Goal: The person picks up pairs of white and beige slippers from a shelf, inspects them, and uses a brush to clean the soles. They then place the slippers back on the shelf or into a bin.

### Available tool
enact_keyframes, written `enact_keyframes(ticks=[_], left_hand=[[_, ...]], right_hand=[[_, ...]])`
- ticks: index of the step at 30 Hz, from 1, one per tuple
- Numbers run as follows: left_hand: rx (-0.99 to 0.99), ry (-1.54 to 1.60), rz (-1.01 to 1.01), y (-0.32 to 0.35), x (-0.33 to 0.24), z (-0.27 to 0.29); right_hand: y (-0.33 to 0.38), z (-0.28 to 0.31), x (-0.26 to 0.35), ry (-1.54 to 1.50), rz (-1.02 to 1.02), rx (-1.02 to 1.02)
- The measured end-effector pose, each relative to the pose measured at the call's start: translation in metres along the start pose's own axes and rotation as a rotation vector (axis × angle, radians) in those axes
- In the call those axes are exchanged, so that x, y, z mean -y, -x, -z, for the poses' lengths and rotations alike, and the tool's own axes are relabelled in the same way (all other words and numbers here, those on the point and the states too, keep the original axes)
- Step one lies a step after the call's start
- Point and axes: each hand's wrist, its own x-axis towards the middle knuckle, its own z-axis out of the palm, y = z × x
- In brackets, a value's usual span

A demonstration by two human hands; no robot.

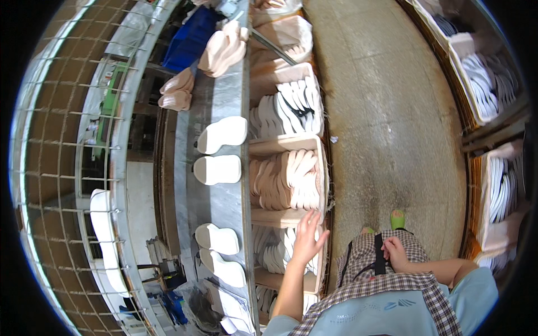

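My left hand (309, 241) is open, fingers spread, over the near end of a pale bin (320, 162) filled with beige shoe soles (291, 179). Below that hand is another bin with white and grey soles (273, 255). My right hand (395, 253) hangs in front of my checked apron (358, 252), fingers loosely curled beside a black strap (380, 255); no object shows in it. On the grey worktop to the left lie two white soles (223, 134) farther off and two smaller white soles (218, 238) nearer.
Beige soles (224, 50) are stacked at the worktop's (218, 196) far end beside a blue crate (190, 39). A wire mesh (73, 140) stands at far left. More bins of soles (479, 84) line the right side of the aisle floor (392, 112).
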Motion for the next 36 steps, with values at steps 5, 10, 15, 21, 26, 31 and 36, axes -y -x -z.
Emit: enact_keyframes(ticks=[5,10,15,21,26,31,36], left_hand=[[-0.207,-0.073,-0.062,-0.066,-0.008,0.078],[-0.518,0.347,0.056,-0.135,0.031,0.157],[-0.750,0.678,-0.065,-0.257,0.118,0.251],[-0.997,1.166,0.194,-0.405,0.265,0.324],[-1.086,1.489,0.404,-0.536,0.403,0.358],[-1.203,1.434,0.528,-0.613,0.493,0.375],[-0.654,-0.343,0.791,-0.638,0.553,0.390]], right_hand=[[-0.049,0.021,0.038,0.221,0.213,0.035],[-0.101,0.073,0.081,1.088,0.447,-0.069],[-0.204,0.096,0.138,0.744,0.409,-0.513],[-0.274,0.073,0.225,1.130,0.261,-0.752],[-0.311,0.021,0.303,1.203,0.260,-0.677],[-0.341,0.003,0.334,1.006,0.091,-0.541],[-0.345,0.008,0.320,1.120,-0.067,-0.475]])
